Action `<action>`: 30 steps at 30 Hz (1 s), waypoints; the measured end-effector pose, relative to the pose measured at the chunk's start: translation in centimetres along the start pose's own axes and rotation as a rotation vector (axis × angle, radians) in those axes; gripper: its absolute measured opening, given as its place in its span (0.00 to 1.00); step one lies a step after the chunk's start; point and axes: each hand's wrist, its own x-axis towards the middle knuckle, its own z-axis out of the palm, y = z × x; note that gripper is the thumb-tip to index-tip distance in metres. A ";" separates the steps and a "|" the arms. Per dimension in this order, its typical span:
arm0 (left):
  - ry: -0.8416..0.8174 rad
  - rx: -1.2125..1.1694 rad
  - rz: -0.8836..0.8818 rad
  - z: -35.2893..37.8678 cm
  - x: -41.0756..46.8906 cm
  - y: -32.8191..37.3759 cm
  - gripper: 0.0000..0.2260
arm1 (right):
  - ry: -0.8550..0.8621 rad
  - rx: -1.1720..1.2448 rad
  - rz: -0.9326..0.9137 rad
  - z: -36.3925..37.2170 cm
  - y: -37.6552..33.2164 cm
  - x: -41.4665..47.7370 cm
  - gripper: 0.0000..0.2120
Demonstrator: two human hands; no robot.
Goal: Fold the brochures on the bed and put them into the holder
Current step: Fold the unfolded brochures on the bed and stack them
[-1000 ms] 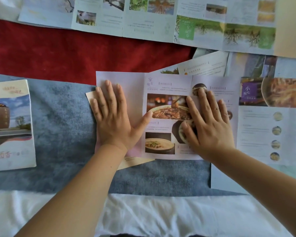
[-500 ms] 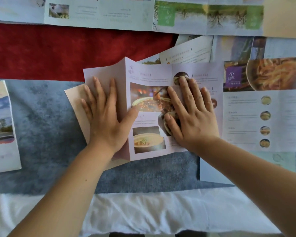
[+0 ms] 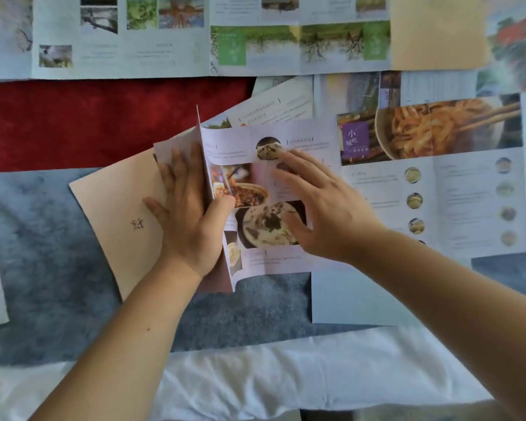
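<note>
My left hand [image 3: 189,214] has its fingers nearly straight behind a raised panel of the food brochure [image 3: 255,196], thumb hooked over the front, so the flap stands almost upright along its crease. My right hand [image 3: 322,205] is spread open, holding nothing, fingertips pressing the next panel flat near the dish photos. I judge this as the first fold of this brochure, midway over. Next I need to swing the flap right, line up its edges, then press the crease. The brochure lies on the grey blanket [image 3: 43,253], overlapping a beige sheet [image 3: 125,214] on the left and loose pages beyond it. A long unfolded brochure [image 3: 195,41] stretches across the top above the red cloth [image 3: 88,123]. I see no holder.
</note>
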 end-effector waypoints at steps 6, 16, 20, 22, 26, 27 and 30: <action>0.002 0.044 0.015 2.0 -0.1 1.3 0.45 | 0.051 -0.317 0.268 -1.9 4.1 -4.8 0.40; 0.010 0.276 0.134 6.0 -0.3 2.8 0.43 | 0.093 -0.206 0.368 -0.9 9.1 -9.3 0.37; 0.014 0.424 0.180 7.5 -0.3 3.1 0.44 | 0.130 -0.211 0.353 -0.1 9.5 -9.2 0.37; 0.031 0.432 0.193 8.0 -0.2 3.5 0.44 | 0.155 -0.211 0.345 0.2 9.8 -9.3 0.37; 0.056 0.405 0.209 9.5 -0.4 5.5 0.43 | 0.200 -0.223 0.322 0.7 10.1 -9.2 0.36; 0.061 0.405 0.201 10.0 -0.5 6.2 0.42 | 0.210 -0.223 0.318 0.8 10.1 -9.2 0.37; 0.091 0.412 0.183 11.2 -0.9 8.2 0.41 | 0.247 -0.210 0.306 0.9 10.2 -9.4 0.37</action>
